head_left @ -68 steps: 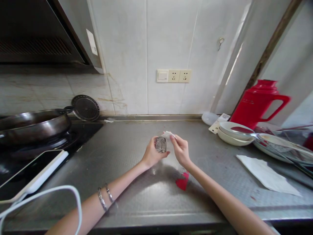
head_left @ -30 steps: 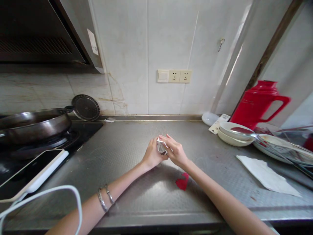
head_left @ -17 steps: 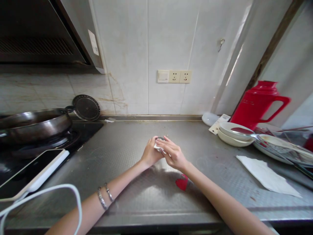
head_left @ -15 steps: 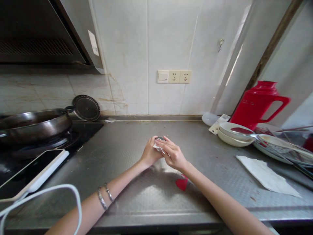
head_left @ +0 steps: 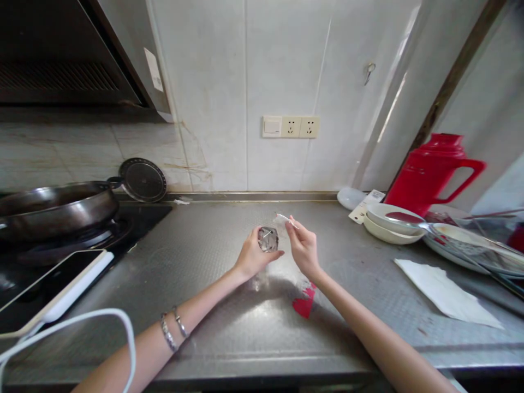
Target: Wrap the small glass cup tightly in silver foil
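Note:
My left hand (head_left: 251, 255) is wrapped round a small glass-like cup (head_left: 268, 240), grey and shiny, held just above the steel counter with its round face toward me. Whether the glints on it are reflections or something inside, I cannot tell. To its right, my right hand (head_left: 303, 250) pinches a thin white scrap of tissue (head_left: 285, 220), apart from the cup. A red torn patch (head_left: 303, 303) shows on the counter below my right wrist.
A flat white tissue (head_left: 448, 293) lies at the right, by stacked bowls (head_left: 393, 236), dishes and a red thermos (head_left: 429, 174). At left are a pan (head_left: 61, 210) on the cooktop, a white-edged device (head_left: 51, 292) and a white cable (head_left: 129, 333) crossing my left forearm.
My right hand has come off the cup and moved right and slightly up with the tissue scrap. The cup's face is now uncovered, while my left hand keeps hold of it.

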Available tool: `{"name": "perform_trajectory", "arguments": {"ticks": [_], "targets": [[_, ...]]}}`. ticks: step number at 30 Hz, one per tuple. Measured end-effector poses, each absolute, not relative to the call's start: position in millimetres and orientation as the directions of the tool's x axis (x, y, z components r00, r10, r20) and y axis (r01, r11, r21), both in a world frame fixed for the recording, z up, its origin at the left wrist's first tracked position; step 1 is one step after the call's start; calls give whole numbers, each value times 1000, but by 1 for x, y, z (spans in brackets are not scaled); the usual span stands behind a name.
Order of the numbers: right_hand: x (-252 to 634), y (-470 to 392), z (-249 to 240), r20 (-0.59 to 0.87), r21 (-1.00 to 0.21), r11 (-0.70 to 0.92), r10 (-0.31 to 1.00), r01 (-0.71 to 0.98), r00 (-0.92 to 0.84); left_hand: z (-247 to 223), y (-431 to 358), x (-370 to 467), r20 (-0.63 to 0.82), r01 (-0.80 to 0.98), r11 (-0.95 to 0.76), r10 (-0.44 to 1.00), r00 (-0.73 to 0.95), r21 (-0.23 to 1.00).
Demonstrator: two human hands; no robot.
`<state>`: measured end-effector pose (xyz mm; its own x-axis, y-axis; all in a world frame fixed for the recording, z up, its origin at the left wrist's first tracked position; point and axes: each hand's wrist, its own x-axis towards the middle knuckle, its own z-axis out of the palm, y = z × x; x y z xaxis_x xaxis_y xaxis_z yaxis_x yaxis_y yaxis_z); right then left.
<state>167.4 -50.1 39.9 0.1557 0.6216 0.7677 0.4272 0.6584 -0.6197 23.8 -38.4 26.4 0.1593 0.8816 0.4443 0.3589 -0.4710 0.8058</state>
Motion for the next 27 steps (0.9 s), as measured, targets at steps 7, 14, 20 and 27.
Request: {"name": "perform_trajectory", "arguments": {"ticks": [7,14,20,27], "targets": [[172,-45,29,871,-233,840,404,491,-278,30,-42,24,430,395,-479,878,210,784],[167,-53,25,844,-107,875,331,471,-422,28,-37,22,462,437,-518,855,237,735],[159,-60,27,852,-161,906,328,391,-409,27,-34,18,422,390,-478,878,224,787],[155,-66,31,845,-419,839,500,348,-189,30,-27,15,330,328,-368,929,169,870]]}}
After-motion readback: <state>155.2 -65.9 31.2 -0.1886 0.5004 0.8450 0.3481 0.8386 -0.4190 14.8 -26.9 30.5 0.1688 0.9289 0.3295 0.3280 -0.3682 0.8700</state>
